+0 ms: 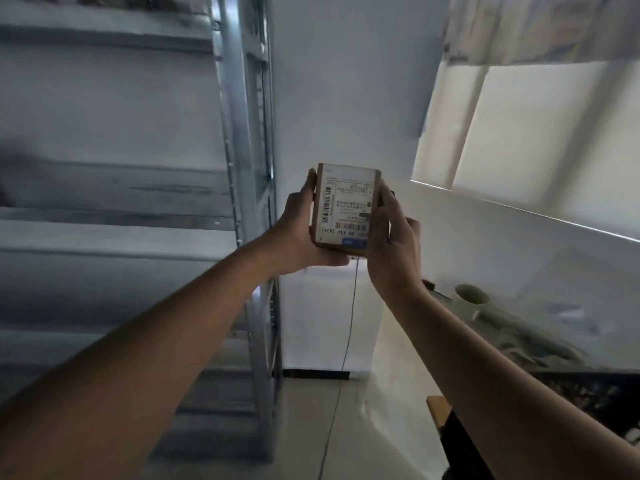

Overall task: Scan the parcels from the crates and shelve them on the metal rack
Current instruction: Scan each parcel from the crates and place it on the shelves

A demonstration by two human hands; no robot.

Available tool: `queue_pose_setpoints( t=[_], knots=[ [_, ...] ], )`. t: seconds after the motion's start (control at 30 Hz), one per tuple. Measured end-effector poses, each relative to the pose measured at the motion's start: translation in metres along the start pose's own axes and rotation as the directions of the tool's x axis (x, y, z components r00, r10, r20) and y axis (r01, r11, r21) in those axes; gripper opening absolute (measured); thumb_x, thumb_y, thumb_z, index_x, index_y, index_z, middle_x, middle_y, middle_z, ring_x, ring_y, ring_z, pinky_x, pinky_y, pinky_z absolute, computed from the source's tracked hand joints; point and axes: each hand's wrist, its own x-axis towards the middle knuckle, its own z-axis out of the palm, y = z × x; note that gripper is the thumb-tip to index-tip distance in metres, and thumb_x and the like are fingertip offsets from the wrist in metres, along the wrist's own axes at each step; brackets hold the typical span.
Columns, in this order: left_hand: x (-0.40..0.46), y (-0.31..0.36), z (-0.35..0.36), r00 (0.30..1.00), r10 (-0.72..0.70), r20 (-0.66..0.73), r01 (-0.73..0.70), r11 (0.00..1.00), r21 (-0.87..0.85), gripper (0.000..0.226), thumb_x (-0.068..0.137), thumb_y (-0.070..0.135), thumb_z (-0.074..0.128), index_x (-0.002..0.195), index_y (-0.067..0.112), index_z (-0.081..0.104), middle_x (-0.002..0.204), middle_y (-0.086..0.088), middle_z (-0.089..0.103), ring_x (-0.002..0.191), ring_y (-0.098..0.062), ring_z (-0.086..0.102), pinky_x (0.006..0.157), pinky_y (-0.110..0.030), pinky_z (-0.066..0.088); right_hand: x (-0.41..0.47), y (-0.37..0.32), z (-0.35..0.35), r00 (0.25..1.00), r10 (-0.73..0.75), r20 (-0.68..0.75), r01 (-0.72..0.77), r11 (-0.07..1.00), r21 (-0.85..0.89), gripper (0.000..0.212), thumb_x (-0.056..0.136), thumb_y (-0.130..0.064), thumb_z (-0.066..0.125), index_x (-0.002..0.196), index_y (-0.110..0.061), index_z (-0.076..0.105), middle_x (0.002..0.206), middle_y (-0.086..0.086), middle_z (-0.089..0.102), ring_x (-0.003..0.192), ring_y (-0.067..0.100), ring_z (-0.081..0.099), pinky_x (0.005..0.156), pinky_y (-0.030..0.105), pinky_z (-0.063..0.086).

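head view:
left hand point(298, 233): arm stretched forward and up, palm cupping left edge and lower corner of parcel, fingers curled round it, thumb along the left side.
right hand point(391, 244): arm stretched forward, back of hand to camera, fingers wrapped on the parcel's right edge; dark item behind fingers, too hidden to tell.
parcel point(346, 207): small brown cardboard box, white shipping label with barcodes facing camera, held upright in mid-air between both hands, in front of white wall.
metal rack point(242, 133): left of parcel, near but apart; grey shelves blurred.
open room: bare wall point(346, 81) behind, window point(536, 133) right, floor point(346, 427) below.
grey pipe point(485, 306): lower right, well apart.
thin cord point(349, 323): hanging below the hands.
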Motion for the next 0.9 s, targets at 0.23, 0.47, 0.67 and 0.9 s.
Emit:
queue_pose_setpoints(
  t=[0.23,0.47,0.67,0.9],
  knots=[
    [-0.076,-0.052,-0.137,0.988,-0.062,-0.142,0.059,0.998,-0.024,0.134,0.068,0.001,0.098,0.162,0.038,0.011,0.157,0.011,0.046,0.14,-0.008,0.053,0.103,-0.039,0.058,-0.031,-0.068,0.149,0.996,-0.033,0.088,0.025,0.996,0.087,0.05,0.113,-0.032,0.043,0.158,-0.053,0.04,0.112,-0.013,0.039,0.099,-0.007,0.05,0.095,0.032,0.059],
    [-0.133,-0.095,-0.255,0.947,-0.106,-0.303,0.137,0.987,0.082,0.119,0.059,0.015,0.104,0.148,0.049,0.032,0.125,0.045,0.055,0.119,0.015,0.057,0.085,-0.016,0.058,-0.047,-0.122,0.277,0.972,-0.065,0.224,0.037,0.991,0.127,0.048,0.114,-0.04,0.038,0.16,-0.054,0.035,0.13,0.003,0.048,0.109,0.004,0.056,0.103,0.041,0.059],
    [-0.159,-0.145,-0.333,0.885,-0.121,-0.45,0.218,0.961,0.17,0.117,0.056,0.025,0.106,0.152,0.036,0.04,0.132,0.02,0.061,0.119,0.001,0.062,0.087,-0.025,0.063,-0.038,-0.14,0.385,0.94,-0.116,0.321,0.087,0.991,0.103,0.051,0.114,-0.035,0.033,0.162,-0.053,0.031,0.13,0.006,0.049,0.095,-0.039,0.028,0.071,-0.005,0.031],
    [-0.164,-0.228,-0.432,0.801,-0.18,-0.572,0.351,0.914,0.204,0.12,0.057,0.031,0.105,0.156,0.032,0.039,0.132,0.022,0.062,0.111,0.018,0.059,0.079,-0.007,0.055,-0.012,-0.157,0.533,0.907,-0.157,0.392,0.086,0.978,0.191,0.048,0.114,-0.04,0.034,0.16,-0.055,0.033,0.121,0.003,0.045,0.093,-0.022,0.039,0.078,-0.003,0.031]
  ],
)
